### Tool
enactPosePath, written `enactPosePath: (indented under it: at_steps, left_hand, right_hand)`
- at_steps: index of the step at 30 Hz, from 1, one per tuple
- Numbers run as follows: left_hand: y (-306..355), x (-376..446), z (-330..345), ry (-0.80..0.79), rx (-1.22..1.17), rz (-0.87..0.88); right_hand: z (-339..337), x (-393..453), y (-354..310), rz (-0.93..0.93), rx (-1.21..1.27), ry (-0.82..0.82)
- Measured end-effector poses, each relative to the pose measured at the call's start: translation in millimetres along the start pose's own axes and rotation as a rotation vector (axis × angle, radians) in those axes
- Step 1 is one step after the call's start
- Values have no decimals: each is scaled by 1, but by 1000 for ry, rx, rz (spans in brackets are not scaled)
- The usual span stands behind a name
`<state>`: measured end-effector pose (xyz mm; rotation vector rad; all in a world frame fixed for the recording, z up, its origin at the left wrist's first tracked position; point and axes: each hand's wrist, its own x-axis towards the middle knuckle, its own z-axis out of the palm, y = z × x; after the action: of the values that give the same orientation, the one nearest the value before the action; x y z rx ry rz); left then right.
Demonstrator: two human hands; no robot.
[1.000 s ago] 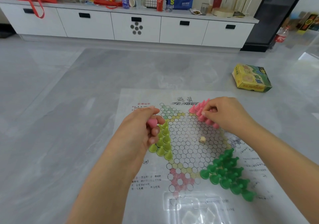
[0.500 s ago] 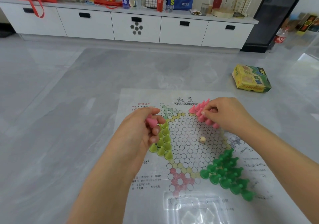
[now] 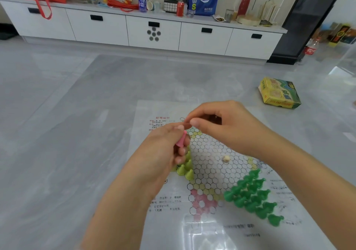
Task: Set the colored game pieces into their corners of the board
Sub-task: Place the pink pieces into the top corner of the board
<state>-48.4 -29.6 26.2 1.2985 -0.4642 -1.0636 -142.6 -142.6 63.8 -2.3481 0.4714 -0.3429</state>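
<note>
Bright, even daylight; shadows soft and faint. White glare patch on glossy board [image 3: 217, 228] near bottom edge, washing out print there. Pale sheen on floor [image 3: 57, 115] and at far right. Hands [image 3: 221, 126] slightly motion-blurred at fingertips. Wide-angle bowing: cabinet [image 3: 154, 32] line curves, right edge leans. Background mildly soft, small print unreadable.

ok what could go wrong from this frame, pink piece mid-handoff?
1. The pink piece sits in the left hand just as the right hand pinches at its top; a slip may drop it onto the board.
2. The left hand hangs right over the light green pieces, so a bump could topple them.
3. The right forearm crosses near the dark green pieces and could sweep them.
</note>
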Motion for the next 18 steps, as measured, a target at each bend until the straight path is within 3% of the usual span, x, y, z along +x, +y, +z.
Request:
enactPosePath:
  at_steps: [7, 18]
  left_hand:
    - [3, 1, -2, 47, -136, 19]
    - [-3, 2, -5, 77, 42, 54]
  right_hand:
    - [12, -3, -5, -116, -60, 65]
    - [16, 3, -7, 16, 5, 11]
